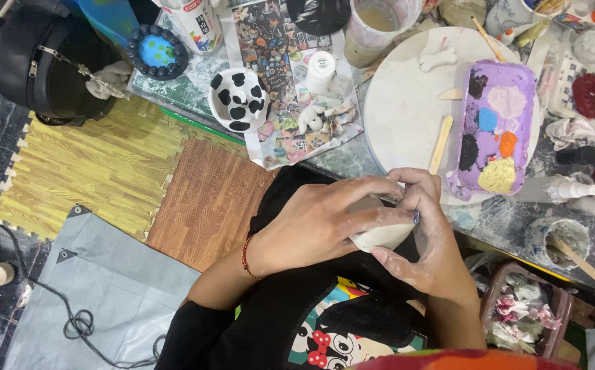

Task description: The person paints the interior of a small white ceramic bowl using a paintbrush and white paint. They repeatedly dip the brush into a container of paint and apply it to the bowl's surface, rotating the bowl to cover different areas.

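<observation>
Far left there's a black bag [34,65] sitting on the floor next to yellow and brown foam mats [140,178], with a grey tarp [99,288] lower down. On the table edge sits a blue round dish [158,52] and a white bowl with black cow spots [238,100], resting on a sheet of stickers [277,82]. In the middle, the left hand [311,223] is wrapped over the top of a pale lump of clay [383,235], fingers curled snug around it, held just over the lap in front of the table. The right hand [434,240] cups the same piece from underneath and the side, so both hands are holding it together. Right of that is a round white board [400,109] with a wooden stick [440,142] and a purple paint tray [496,130] full of coloured blobs.
</observation>
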